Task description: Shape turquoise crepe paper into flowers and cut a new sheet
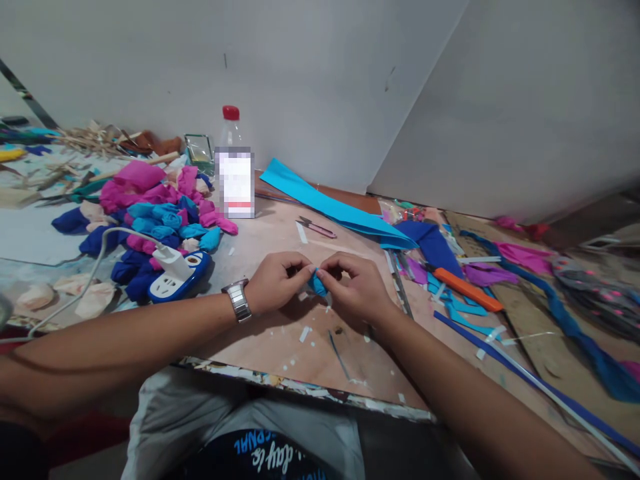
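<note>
Pinching a small blue piece (pixel 319 286), the left hand (pixel 278 281) and right hand (pixel 361 287) have fingers (pixel 302 276) clamped on it.

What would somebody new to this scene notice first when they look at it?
Probably the heap of pink and blue pieces on the left of the table, with a red-capped bottle standing just to its right. Next, perhaps, the bright blue strip lying toward the wall, and the small blue piece held at the center between the fingertips of the left hand and right hand.
</note>
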Demonstrator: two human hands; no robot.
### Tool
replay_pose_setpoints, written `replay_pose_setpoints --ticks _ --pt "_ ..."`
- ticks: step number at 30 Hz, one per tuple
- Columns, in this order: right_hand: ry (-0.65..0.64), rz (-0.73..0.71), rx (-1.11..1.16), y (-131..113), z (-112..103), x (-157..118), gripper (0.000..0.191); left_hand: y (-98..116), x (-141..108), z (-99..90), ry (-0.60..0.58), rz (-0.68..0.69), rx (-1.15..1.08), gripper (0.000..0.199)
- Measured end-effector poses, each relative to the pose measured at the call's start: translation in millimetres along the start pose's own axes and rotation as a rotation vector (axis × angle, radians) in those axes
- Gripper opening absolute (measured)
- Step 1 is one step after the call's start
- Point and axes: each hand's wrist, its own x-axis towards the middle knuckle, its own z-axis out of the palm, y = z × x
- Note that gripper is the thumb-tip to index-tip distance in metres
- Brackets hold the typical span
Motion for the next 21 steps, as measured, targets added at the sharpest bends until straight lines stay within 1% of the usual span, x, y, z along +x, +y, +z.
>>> replay_pose_setpoints --ticks 4,8,11,17,21 --pt "0.012 0.049 0.086 -0.2 1.7 1.5 0.014 1.0 0.6 -0.2 0.019 -0.046 -0.035 0.027" --pt "0.034 0.078 0.162 -0.9 4.0 1.8 0.015 -0.1 0.5 -0.6 0.048 -0.048 -0.069 0.025" --pt "0.033 0.073 0.169 -2.0 3.9 2.0 0.014 -0.3 -0.1 -1.0 0.059 -0.031 -0.036 0.024" --pt "0.035 0.055 0.103 -0.6 2.6 1.6 0.01 1.7 -1.3 -0.5 0.044 0.034 0.047 0.019" --pt "0.064 0.139 0.231 0.8 4.7 1.9 0.014 2.4 -0.9 0.1 0.049 0.005 0.087 0.015"
